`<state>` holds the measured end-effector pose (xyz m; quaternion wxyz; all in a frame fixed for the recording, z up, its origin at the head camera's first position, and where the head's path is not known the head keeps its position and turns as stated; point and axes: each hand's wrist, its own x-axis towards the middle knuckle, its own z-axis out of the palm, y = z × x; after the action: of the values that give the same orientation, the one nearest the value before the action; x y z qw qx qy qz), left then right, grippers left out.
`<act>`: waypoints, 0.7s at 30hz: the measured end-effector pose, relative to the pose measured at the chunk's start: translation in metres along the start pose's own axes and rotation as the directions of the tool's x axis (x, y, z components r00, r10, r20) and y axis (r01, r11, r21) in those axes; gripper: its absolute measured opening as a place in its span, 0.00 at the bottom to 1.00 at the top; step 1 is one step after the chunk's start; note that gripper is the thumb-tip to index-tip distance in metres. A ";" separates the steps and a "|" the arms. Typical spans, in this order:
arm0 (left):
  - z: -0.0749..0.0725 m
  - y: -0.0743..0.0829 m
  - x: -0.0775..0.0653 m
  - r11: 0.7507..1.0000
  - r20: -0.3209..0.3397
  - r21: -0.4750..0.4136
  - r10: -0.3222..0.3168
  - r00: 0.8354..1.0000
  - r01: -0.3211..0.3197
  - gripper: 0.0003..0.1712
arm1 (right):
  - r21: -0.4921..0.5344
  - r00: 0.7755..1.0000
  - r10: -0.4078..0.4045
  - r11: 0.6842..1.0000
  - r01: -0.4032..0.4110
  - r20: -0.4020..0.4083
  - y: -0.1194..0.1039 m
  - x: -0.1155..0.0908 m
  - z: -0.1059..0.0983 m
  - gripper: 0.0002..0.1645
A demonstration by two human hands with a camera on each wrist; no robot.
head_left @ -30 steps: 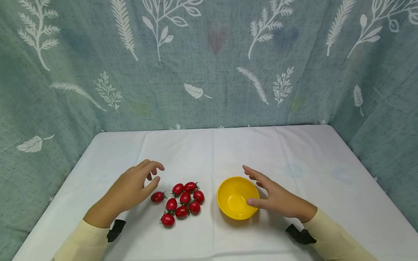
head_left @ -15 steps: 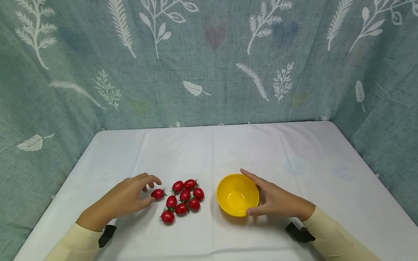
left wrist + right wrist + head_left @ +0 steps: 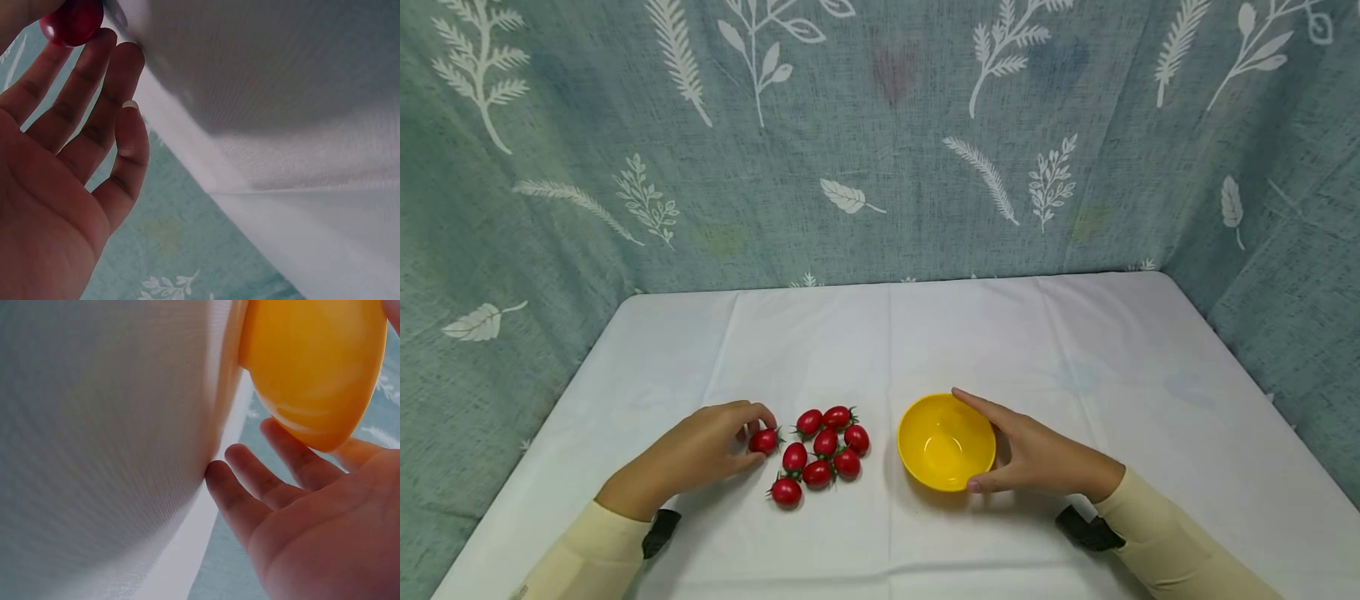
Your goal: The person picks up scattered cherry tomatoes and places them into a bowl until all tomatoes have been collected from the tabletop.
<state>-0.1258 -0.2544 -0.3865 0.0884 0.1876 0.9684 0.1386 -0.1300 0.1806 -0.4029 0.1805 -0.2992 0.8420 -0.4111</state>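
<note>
We see the left hand (image 3: 700,450) pinching the leftmost tomato (image 3: 764,441) in its fingers, just beside the other tomatoes (image 3: 825,442); the right hand (image 3: 1037,454) curves its fingers round the bowl (image 3: 940,442). Both wrist views crop what is held.

My left wrist view's top edge crops the tomato (image 3: 72,24); in my right wrist view, it crops the bowl (image 3: 312,365).

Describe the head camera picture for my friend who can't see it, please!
A person's left hand pinches a red tomato beside eight others, while the right hand holds a yellow bowl. Below is a white tablecloth; behind, a leaf-patterned curtain.
</note>
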 end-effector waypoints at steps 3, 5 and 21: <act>0.001 0.000 0.000 1.000 -0.022 0.009 0.012 1.000 -0.012 0.20 | -0.001 1.000 0.001 1.000 -0.001 0.002 -0.001 0.000 0.000 0.66; 0.000 0.001 -0.001 0.999 -0.047 0.020 0.031 0.998 -0.030 0.20 | 0.000 1.000 0.002 1.000 -0.002 0.004 -0.001 0.000 0.001 0.66; -0.012 0.014 0.005 0.989 -0.182 0.024 0.147 0.972 -0.145 0.20 | -0.028 1.000 0.018 0.999 -0.018 -0.015 -0.005 0.001 0.004 0.66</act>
<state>-0.1289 -0.2430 -0.3712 -0.0124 0.2450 0.9568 0.1561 -0.1272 0.1753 -0.4013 0.1739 -0.2911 0.8516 -0.3997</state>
